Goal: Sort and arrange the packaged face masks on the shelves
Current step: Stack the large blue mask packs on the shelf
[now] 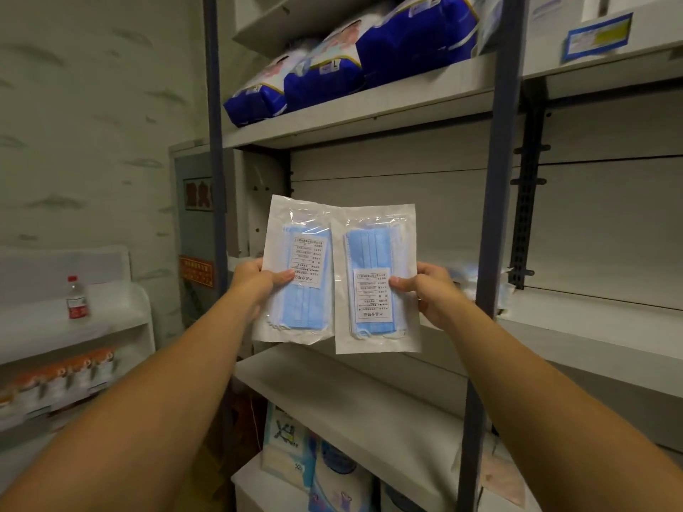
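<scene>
Two clear packets of blue face masks are held up side by side in front of the middle shelf (354, 393). My left hand (255, 280) pinches the left packet (297, 267) at its left edge, thumb on the front. My right hand (428, 290) pinches the right packet (377, 279) at its right edge, thumb on its white label. The right packet overlaps the left one slightly and hangs a little lower. More mask packets (467, 279) lie blurred on the shelf behind the right upright.
Blue and white bulky packs (351, 61) fill the top shelf. A grey-blue upright post (491, 230) stands just right of my right hand. Packaged goods (332, 471) sit on the bottom shelf. At the left, a white rack (111, 327) carries a water bottle (77, 298) and orange packs (63, 382).
</scene>
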The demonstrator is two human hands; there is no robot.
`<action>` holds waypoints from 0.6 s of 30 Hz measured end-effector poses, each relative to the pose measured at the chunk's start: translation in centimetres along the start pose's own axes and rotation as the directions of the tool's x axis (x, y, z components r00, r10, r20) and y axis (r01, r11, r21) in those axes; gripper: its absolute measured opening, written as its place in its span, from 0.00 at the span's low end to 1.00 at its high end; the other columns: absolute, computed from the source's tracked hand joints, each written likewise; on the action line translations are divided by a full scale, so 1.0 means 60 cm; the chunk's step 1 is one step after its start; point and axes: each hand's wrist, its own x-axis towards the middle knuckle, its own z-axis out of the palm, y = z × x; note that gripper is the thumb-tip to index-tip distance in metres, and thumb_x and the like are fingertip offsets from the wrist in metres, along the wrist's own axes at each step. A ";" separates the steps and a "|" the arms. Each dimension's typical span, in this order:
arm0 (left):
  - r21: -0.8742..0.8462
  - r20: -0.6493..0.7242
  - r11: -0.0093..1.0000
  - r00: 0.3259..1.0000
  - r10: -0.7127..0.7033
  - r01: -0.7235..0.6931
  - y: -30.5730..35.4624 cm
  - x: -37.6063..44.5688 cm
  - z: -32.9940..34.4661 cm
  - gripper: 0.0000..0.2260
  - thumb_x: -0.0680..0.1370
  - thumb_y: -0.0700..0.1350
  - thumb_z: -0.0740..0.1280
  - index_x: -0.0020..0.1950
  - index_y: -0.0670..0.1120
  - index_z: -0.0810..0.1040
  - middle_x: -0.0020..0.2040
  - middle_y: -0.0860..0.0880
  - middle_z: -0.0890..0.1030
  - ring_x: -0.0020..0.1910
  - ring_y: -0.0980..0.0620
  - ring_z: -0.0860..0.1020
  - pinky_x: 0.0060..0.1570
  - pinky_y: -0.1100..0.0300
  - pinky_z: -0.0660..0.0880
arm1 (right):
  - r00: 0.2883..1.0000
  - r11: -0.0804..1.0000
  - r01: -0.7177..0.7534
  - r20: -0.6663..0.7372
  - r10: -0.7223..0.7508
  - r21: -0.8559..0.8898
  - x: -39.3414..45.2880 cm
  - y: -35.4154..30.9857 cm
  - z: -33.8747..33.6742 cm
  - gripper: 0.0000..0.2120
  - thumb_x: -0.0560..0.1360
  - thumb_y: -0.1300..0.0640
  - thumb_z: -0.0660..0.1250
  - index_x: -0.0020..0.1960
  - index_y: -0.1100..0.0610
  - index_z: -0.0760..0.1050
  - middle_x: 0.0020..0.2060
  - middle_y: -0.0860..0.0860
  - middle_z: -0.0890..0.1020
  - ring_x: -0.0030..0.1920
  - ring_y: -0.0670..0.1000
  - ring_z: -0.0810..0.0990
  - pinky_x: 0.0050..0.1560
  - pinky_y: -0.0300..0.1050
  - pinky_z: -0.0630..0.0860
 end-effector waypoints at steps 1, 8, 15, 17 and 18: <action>0.005 -0.003 1.000 1.000 0.000 0.000 -0.002 0.016 -0.003 0.12 0.75 0.42 0.76 0.57 0.47 0.79 0.53 0.47 0.84 0.51 0.44 0.83 0.55 0.39 0.80 | 1.000 1.000 0.002 0.003 -0.002 0.003 0.017 0.002 0.008 0.12 0.75 0.65 0.73 0.58 0.58 0.80 0.50 0.53 0.87 0.50 0.55 0.86 0.47 0.52 0.83; 0.027 0.005 1.000 1.000 -0.003 0.003 -0.005 0.134 -0.005 0.14 0.74 0.42 0.77 0.58 0.46 0.80 0.53 0.47 0.84 0.51 0.44 0.84 0.54 0.39 0.81 | 1.000 1.000 0.016 0.016 -0.016 0.020 0.135 -0.003 0.040 0.14 0.74 0.64 0.74 0.58 0.58 0.78 0.50 0.53 0.86 0.49 0.54 0.85 0.44 0.50 0.82; 0.029 0.009 1.000 1.000 0.010 -0.010 0.016 0.230 0.003 0.14 0.73 0.42 0.77 0.57 0.46 0.80 0.51 0.47 0.85 0.48 0.44 0.84 0.49 0.42 0.83 | 0.995 0.997 0.083 0.060 -0.083 0.006 0.223 -0.025 0.065 0.16 0.73 0.66 0.74 0.60 0.59 0.79 0.51 0.54 0.86 0.52 0.56 0.86 0.54 0.56 0.83; -0.003 0.027 1.000 0.999 0.023 -0.023 0.026 0.247 0.009 0.14 0.73 0.42 0.77 0.57 0.46 0.80 0.50 0.47 0.85 0.47 0.45 0.84 0.42 0.46 0.83 | 0.994 0.996 0.090 0.052 -0.091 0.014 0.239 -0.027 0.068 0.16 0.73 0.66 0.74 0.59 0.60 0.79 0.51 0.54 0.86 0.51 0.55 0.86 0.54 0.55 0.83; -0.022 0.038 0.999 0.999 0.026 -0.025 0.030 0.255 0.013 0.14 0.74 0.41 0.77 0.57 0.46 0.80 0.50 0.47 0.85 0.46 0.46 0.84 0.39 0.48 0.82 | 0.995 0.996 0.090 0.048 -0.091 0.016 0.245 -0.027 0.069 0.15 0.73 0.67 0.74 0.59 0.59 0.79 0.51 0.54 0.87 0.51 0.55 0.86 0.53 0.54 0.83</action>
